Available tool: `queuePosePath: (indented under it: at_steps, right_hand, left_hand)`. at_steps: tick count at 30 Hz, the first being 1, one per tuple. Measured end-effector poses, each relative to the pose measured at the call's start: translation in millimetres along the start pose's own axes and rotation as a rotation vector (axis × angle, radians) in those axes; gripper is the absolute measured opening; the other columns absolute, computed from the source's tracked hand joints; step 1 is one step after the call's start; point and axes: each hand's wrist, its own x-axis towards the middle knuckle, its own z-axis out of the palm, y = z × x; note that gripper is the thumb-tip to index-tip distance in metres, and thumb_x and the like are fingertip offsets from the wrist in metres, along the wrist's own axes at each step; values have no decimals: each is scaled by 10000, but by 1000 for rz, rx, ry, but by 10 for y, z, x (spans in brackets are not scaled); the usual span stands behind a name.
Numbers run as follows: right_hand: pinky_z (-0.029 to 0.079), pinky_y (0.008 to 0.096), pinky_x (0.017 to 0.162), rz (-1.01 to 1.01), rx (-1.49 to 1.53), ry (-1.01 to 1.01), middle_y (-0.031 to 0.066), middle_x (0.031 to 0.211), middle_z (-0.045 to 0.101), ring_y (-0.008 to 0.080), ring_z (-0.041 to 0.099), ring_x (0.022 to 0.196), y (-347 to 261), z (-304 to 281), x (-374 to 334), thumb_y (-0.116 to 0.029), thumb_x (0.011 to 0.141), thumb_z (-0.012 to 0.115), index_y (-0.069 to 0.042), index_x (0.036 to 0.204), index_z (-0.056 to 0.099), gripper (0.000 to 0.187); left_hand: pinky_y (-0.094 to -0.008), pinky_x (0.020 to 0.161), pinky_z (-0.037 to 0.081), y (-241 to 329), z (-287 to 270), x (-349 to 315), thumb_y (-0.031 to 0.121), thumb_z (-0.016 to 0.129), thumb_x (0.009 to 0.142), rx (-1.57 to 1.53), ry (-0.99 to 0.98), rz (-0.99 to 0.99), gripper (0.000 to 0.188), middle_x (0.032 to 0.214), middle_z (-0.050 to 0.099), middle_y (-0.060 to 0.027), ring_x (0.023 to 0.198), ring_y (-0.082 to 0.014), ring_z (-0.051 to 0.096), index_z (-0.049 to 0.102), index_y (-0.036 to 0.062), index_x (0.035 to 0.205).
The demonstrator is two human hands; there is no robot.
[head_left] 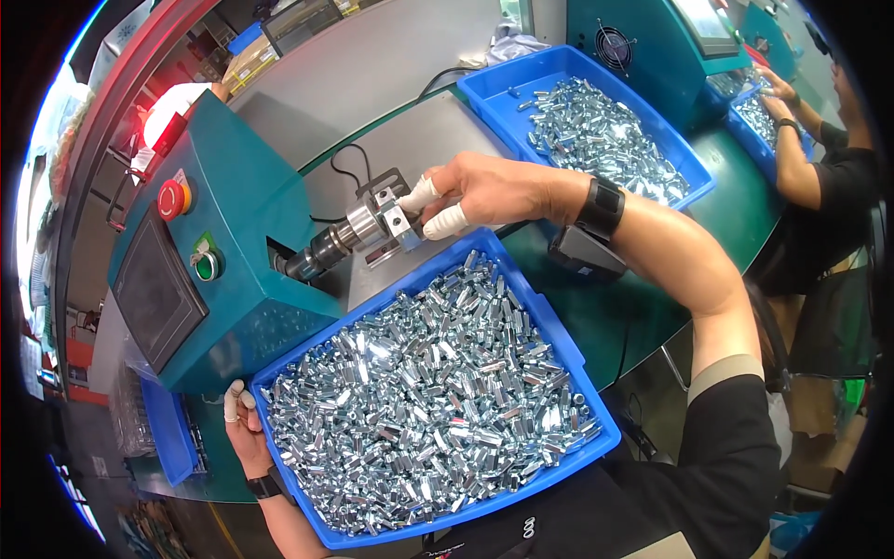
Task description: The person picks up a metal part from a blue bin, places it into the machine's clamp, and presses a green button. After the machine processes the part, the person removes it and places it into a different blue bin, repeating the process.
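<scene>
My right hand (pixel 498 191), with white finger cots on thumb and forefinger, reaches to the end of a metal spindle fixture (pixel 365 226). Thumb and forefinger curl around the outer end of its square block; whatever lies between the fingertips is hidden. The spindle comes out of a green machine (pixel 219 270) on the left. At the left side of a blue tray (pixel 582 373), my left hand (pixel 246 430) is raised with its capped fingers loosely bent and a little apart, nothing visible in them. Shiny hexagonal metal pieces (pixel 419 391) fill that tray.
A second blue tray (pixel 489 93) of metal parts stands behind at the right. The machine carries a red stop button (pixel 174 198), a green button (pixel 206 265) and a dark screen (pixel 158 289). A co-worker (pixel 838 140) handles parts at far right.
</scene>
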Motion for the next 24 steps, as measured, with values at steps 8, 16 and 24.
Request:
queuePosePath:
  at_steps: [8,16,24]
  right_hand:
    - [508,272,786,-22,83,53,75,1102,712,124,596,858,59,-96,-55,-219,916,711,-24,1309,674,440]
    - [510,265,788,-13,66,89,84,1100,712,124,597,841,24,-97,-162,-224,917,697,-7,1273,691,417]
    - [517,269,808,43,126,103,85,1137,712,133,618,917,-190,-113,-246,-231,927,693,16,1264,687,419]
  left_hand:
    - [-220,534,384,500,179,-223,259,564,1037,446,-82,180,291,889,689,-43,602,-79,526,668,20,1168]
    - [-234,624,501,918,1707,-328,-25,663,869,1111,-320,940,438,1376,620,-141,755,-104,635,630,23,1303]
    - [-211,579,480,972,2082,-239,51,754,854,1402,-292,913,584,1409,610,-115,652,-80,574,579,67,1411]
